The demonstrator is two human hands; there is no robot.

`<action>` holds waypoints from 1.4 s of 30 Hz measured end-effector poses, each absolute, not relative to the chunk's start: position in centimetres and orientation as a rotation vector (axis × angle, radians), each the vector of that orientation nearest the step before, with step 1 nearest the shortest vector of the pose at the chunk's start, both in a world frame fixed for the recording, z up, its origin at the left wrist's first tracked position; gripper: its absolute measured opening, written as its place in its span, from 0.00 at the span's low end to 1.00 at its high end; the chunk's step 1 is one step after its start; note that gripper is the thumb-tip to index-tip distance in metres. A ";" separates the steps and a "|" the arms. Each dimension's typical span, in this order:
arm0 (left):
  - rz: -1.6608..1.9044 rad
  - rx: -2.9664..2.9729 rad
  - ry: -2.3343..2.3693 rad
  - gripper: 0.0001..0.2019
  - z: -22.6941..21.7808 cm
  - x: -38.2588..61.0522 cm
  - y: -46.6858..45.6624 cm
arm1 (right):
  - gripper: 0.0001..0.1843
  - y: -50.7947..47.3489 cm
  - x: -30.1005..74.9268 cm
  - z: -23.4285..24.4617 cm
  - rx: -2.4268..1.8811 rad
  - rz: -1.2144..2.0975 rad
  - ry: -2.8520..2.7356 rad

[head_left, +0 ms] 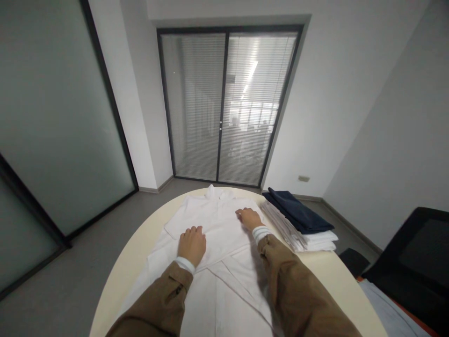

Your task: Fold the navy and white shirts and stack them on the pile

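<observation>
A white collared shirt [217,243] is spread on the round table, its collar at the far edge and its sleeves folded across the body. My left hand [192,245] rests palm down on the left side of the shirt, fingers slightly bent and thumb apart. Farther up on the right, my right hand [249,218] lies on the shirt with its fingers reaching leftward. Neither hand visibly grips the cloth. The lower end of the shirt runs out of the picture between my forearms.
On the table's [129,262] right side is a stack of folded clothes [298,217], dark blue on top and white below. A black chair [417,252] with pale cloth [389,309] on it stands at the right. Beyond the table is a glass door [224,107] with blinds.
</observation>
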State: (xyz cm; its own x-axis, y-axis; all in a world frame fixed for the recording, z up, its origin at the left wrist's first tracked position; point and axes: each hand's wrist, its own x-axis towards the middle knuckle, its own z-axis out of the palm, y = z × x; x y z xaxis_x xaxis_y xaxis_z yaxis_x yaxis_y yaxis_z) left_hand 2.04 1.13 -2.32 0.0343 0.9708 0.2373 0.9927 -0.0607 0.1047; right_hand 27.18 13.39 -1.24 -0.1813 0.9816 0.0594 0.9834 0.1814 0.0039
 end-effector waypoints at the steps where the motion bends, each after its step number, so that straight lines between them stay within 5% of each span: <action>1: -0.370 -2.195 -2.089 0.14 -2.3 2.0 1.2 | 0.17 13.5 26.8 -1.2 -1.986 -0.064 -2.381; 6: -0.338 -2.165 -2.079 0.13 -2.5 1.9 1.4 | 0.16 13.7 25.6 -1.2 -2.057 -0.073 -2.297; 20: -0.236 -2.099 -2.214 0.21 -1.3 1.6 0.6 | 0.39 11.6 26.0 -3.4 -2.067 0.362 -2.335; 27: -0.348 -2.482 -1.829 0.29 -2.2 2.5 0.1 | 0.46 8.5 27.8 -3.9 -2.394 0.340 -1.981; 32: -0.143 -2.907 -1.595 0.31 -2.2 4.7 -2.0 | 0.46 7.2 29.6 -4.2 -2.245 0.342 -2.116; 42: -0.187 -2.720 -1.781 0.33 -3.7 6.6 -2.3 | 0.41 3.6 23.5 -2.8 -2.252 0.481 -2.070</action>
